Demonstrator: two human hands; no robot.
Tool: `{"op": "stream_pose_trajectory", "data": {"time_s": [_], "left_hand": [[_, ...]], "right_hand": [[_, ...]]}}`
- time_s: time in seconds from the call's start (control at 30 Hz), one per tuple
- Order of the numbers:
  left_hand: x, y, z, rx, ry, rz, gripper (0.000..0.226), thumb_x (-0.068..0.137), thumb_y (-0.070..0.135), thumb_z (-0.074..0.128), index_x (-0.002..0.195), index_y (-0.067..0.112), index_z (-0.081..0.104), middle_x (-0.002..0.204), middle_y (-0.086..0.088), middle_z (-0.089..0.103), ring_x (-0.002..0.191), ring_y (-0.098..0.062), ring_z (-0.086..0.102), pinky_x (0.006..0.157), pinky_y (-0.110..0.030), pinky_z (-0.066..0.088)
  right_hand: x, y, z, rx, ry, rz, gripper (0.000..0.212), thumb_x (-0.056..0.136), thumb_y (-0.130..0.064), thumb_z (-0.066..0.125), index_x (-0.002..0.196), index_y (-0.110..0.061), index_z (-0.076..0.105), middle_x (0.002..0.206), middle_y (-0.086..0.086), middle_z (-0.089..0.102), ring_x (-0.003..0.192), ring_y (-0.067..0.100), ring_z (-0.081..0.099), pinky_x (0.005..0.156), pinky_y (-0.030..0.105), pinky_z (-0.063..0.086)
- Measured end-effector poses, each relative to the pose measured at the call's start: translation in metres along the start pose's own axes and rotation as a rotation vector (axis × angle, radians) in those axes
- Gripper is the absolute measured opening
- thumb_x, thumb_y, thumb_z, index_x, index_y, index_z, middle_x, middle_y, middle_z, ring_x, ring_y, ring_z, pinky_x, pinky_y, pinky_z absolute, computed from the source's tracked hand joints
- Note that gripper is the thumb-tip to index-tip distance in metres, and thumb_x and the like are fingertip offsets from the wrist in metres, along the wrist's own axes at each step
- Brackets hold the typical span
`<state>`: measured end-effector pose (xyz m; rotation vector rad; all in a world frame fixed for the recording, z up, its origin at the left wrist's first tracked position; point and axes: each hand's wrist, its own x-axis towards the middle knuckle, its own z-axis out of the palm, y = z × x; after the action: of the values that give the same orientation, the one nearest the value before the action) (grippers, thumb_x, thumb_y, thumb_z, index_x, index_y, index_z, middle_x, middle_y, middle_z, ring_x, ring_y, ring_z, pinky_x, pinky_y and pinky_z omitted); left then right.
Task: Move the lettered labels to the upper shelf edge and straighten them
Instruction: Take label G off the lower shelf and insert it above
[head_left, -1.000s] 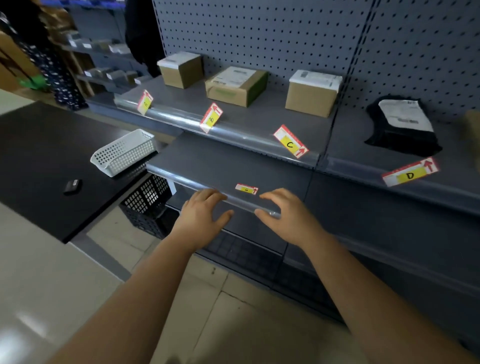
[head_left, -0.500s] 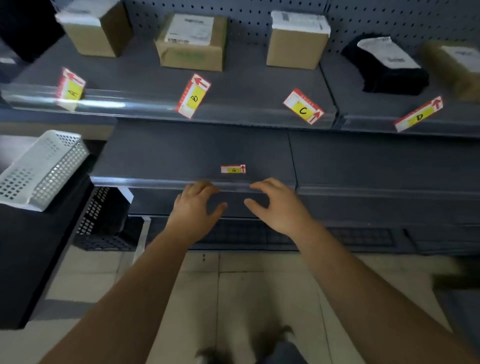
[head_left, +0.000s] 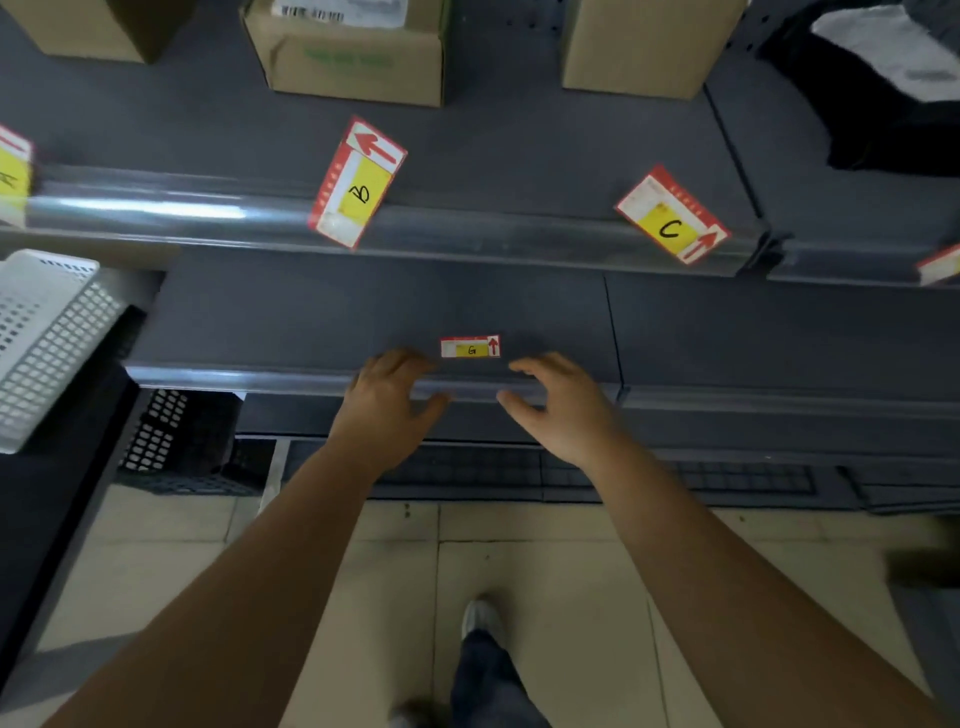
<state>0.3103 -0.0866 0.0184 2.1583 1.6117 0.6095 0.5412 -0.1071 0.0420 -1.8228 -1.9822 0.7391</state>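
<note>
At the near shelf edge (head_left: 234, 376), left hand (head_left: 387, 410) and right hand (head_left: 561, 410) flank label G (head_left: 470, 347), fingers (head_left: 530, 366) relaxed and empty; B (head_left: 358, 182) and C (head_left: 672, 215) tilt beyond.

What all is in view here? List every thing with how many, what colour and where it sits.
label G: one, red-white-yellow, straight, front of lower shelf
label B: one, same colours, tilted, upper shelf edge
label C: one, same colours, tilted, upper shelf edge
cut-off labels: two, frame's left and right edges
cardboard boxes: three, brown, upper shelf
bag: one, black, upper shelf right
basket: one, white, left
crate: one, black, below the basket
shoe: one, pale, tiled floor
left hand: one, fingers relaxed, left of label G
right hand: one, fingers relaxed, right of label G
</note>
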Motion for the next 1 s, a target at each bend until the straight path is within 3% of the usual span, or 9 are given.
{"op": "stream_pose_trajectory", "data": {"time_s": [0.23, 0.6, 0.87, 1.0], "left_hand": [[0.034, -0.019, 0.027, 0.010, -0.023, -0.053, 0.054, 0.081, 0.056, 0.046, 0.115, 0.017, 0.062, 0.117, -0.004, 0.061, 0.108, -0.029, 0.053, 0.089, -0.050, 0.046], [0.058, -0.043, 0.050, -0.019, -0.038, -0.065, 0.044, 0.082, 0.050, 0.053, 0.114, 0.021, 0.062, 0.119, -0.002, 0.058, 0.111, -0.029, 0.050, 0.093, -0.045, 0.042], [0.057, -0.058, 0.054, 0.025, -0.066, -0.074, 0.044, 0.086, 0.044, 0.059, 0.121, 0.018, 0.059, 0.127, -0.004, 0.055, 0.118, -0.029, 0.045, 0.098, -0.046, 0.038], [0.058, -0.059, 0.053, 0.019, -0.067, -0.074, 0.043, 0.087, 0.043, 0.059, 0.122, 0.018, 0.058, 0.128, -0.004, 0.053, 0.120, -0.028, 0.044, 0.099, -0.044, 0.035]], "right_hand": [[0.042, 0.024, 0.023, -0.044, -0.068, 0.001, 0.050, 0.091, -0.051, 0.054, 0.133, -0.025, 0.051, 0.129, -0.002, 0.051, 0.114, 0.017, 0.053, 0.088, 0.035, 0.049], [0.099, 0.044, 0.054, -0.055, -0.019, 0.102, 0.036, 0.089, -0.037, 0.062, 0.122, -0.024, 0.057, 0.122, 0.002, 0.054, 0.109, 0.023, 0.055, 0.092, 0.042, 0.049], [0.124, 0.039, 0.068, -0.270, -0.069, 0.159, 0.055, 0.090, -0.040, 0.058, 0.141, -0.026, 0.043, 0.132, 0.006, 0.043, 0.124, 0.027, 0.040, 0.101, 0.042, 0.039], [0.130, 0.034, 0.069, -0.259, -0.072, 0.195, 0.040, 0.086, -0.037, 0.064, 0.123, -0.026, 0.054, 0.124, 0.006, 0.043, 0.120, 0.029, 0.040, 0.094, 0.042, 0.040]]}}
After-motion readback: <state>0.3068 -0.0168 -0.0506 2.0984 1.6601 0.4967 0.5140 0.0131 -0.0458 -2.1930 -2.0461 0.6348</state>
